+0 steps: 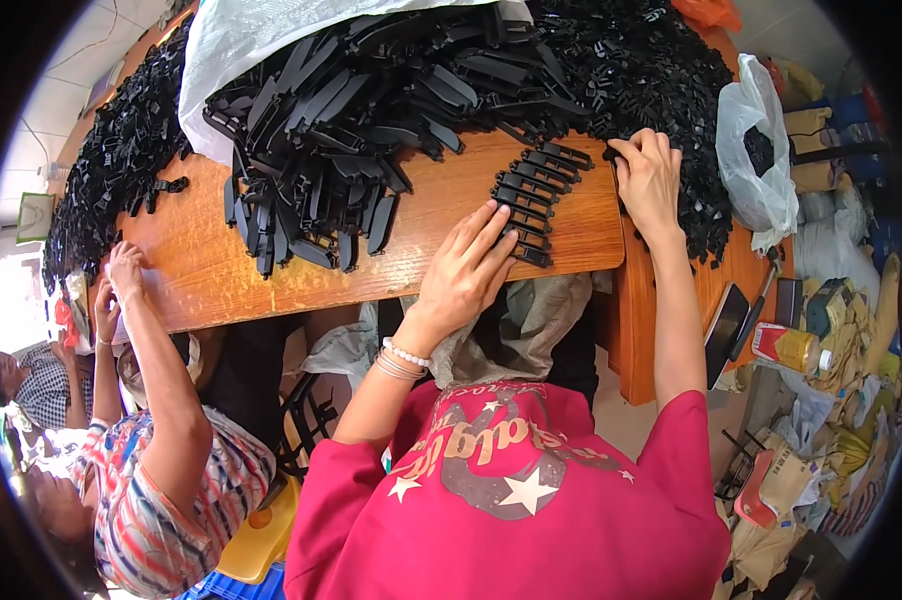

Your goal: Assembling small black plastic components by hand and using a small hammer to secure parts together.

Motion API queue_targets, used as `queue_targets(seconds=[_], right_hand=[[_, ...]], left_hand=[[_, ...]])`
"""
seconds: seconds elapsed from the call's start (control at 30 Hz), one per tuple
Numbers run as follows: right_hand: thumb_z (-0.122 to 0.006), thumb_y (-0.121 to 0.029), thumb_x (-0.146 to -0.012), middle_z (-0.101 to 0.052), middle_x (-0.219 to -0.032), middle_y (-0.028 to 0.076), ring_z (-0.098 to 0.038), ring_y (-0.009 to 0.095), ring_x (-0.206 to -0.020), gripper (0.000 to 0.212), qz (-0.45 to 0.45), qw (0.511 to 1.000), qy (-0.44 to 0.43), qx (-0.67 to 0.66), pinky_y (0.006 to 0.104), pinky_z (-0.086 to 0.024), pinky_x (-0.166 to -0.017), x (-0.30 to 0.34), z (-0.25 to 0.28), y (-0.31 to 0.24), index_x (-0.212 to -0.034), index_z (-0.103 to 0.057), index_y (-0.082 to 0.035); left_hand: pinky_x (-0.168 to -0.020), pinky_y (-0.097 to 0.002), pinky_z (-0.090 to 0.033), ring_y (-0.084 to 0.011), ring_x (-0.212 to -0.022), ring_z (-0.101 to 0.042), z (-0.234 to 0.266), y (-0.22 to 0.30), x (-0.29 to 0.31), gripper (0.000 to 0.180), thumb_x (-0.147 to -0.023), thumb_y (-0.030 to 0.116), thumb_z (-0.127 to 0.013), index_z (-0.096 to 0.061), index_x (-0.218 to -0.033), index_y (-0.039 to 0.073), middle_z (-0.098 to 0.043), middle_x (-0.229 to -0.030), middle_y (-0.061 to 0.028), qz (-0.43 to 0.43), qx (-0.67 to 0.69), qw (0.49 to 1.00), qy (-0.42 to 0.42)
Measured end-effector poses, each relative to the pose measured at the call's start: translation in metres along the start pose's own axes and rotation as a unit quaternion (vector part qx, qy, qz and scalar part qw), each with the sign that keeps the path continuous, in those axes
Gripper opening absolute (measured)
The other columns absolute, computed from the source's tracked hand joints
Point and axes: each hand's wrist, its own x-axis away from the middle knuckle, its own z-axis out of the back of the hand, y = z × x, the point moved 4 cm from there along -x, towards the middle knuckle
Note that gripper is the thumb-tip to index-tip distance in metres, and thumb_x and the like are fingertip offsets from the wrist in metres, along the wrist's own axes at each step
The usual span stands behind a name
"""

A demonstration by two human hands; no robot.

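On the wooden table a row of slim black plastic pieces point(543, 190) lies side by side, slanting toward the table's front edge. My left hand point(466, 265) rests over the near end of this row, fingers stretched out and fingertips touching the pieces. At the right end of the tabletop, my right hand point(649, 180) is closed in a pinch, with a small black plastic part point(610, 154) at its fingertips. Beside it spreads a heap of small black plastic parts point(706, 190). Left of the row lies a large pile of longer black plastic pieces point(321, 110).
A white sack point(211, 70) lies behind the pile. To the right are a clear plastic bag point(756, 150), a phone-like dark slab point(727, 330) and a bottle of yellow liquid point(791, 347). A co-worker's hands point(121, 280) work at the table's left, by another black heap point(121, 150).
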Motion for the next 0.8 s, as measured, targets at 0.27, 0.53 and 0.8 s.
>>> queue_targets(seconds=[0.27, 0.53, 0.8], right_hand=[[-0.067, -0.002, -0.077, -0.051, -0.090, 0.005, -0.050, 0.022, -0.093, 0.015, 0.027, 1.000, -0.008, 0.009, 0.0367, -0.037, -0.080, -0.003, -0.001, 0.000, -0.090, -0.064, -0.008], [-0.068, -0.002, -0.078, -0.061, -0.091, 0.005, -0.056, 0.023, -0.088, 0.012, 0.014, 0.990, 0.099, -0.099, 0.0358, -0.039, -0.076, 0.011, 0.015, -0.009, -0.083, -0.058, -0.006], [-0.071, 0.004, -0.071, -0.064, -0.086, 0.008, -0.060, 0.026, -0.084, 0.017, 0.053, 0.946, 0.034, -0.317, 0.0362, -0.047, -0.075, 0.054, 0.025, -0.095, -0.085, -0.063, -0.002]], left_hand=[[-0.103, -0.0444, -0.043, -0.0353, -0.129, -0.046, -0.003, -0.001, 0.003, 0.034, -0.083, 0.010, -0.069, -0.063, -0.114, -0.002, -0.052, -0.134, -0.0186, -0.003, -0.008, 1.000, -0.017], [-0.099, -0.0431, -0.045, -0.0367, -0.125, -0.050, 0.002, 0.005, -0.004, 0.041, -0.078, 0.006, -0.073, -0.059, -0.115, -0.006, -0.053, -0.133, -0.0198, -0.006, -0.001, 1.000, -0.001], [-0.097, -0.0425, -0.046, -0.0360, -0.121, -0.053, -0.001, 0.000, 0.002, 0.042, -0.077, 0.009, -0.074, -0.059, -0.113, -0.008, -0.056, -0.128, -0.0195, -0.012, -0.020, 1.000, 0.007]])
